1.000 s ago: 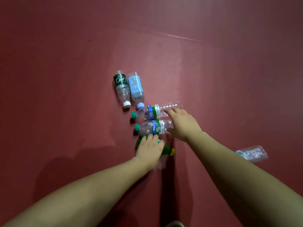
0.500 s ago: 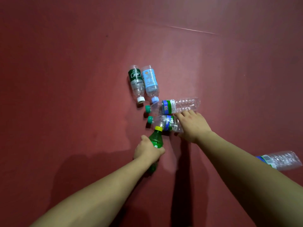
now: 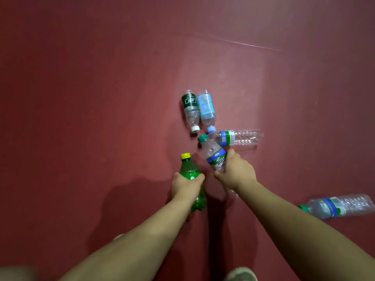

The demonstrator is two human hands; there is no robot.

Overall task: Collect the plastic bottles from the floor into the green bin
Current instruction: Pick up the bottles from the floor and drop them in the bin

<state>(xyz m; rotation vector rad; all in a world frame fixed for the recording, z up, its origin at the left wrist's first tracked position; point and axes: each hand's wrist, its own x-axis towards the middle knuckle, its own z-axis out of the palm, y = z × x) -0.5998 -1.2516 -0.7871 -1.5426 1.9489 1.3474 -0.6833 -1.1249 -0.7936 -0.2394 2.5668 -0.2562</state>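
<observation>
My left hand [image 3: 185,186] grips a green soda bottle [image 3: 189,169] with a yellow cap, held off the red floor with the cap pointing away. My right hand [image 3: 235,173] holds a clear water bottle [image 3: 214,154] with a green cap and a blue-green label, tilted up to the left. Still lying on the floor are a dark-green-label bottle [image 3: 190,111], a light-blue-label bottle [image 3: 206,110], a clear bottle [image 3: 239,137] just beyond my right hand, and another clear bottle [image 3: 341,205] at the far right. The green bin is out of view.
The floor [image 3: 91,98] is plain dark red with a thin pale line [image 3: 247,44] at the upper right. The toe of a shoe [image 3: 241,274] shows at the bottom edge between my arms.
Both hands have lifted their bottles off the floor and drawn them toward me. The green bottle turned cap-forward; the clear one swung up in my right hand.
</observation>
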